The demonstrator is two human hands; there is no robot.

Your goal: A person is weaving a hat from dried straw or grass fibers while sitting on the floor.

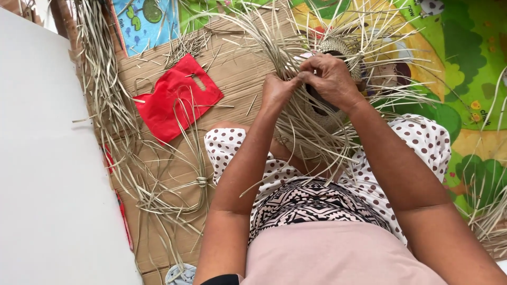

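While both hands meet above lap, left hand (275,89) pinches dry straw strands (296,126); right hand (331,79) closes fingers on half-woven basket (338,50); red plastic bag (177,97) lies well apart on cardboard (237,68)

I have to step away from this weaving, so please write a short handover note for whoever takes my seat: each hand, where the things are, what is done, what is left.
Left hand: pinching pale straw strands beside the work.
Right hand: fingers closed on strands at the small round woven straw piece, held over the lap.
Done: a tight woven round section.
Left: many loose strand ends hang unwoven all around it.
Nearby: tied bundle of dry straw and flat red plastic bag on the brown cardboard sheet, to the left.
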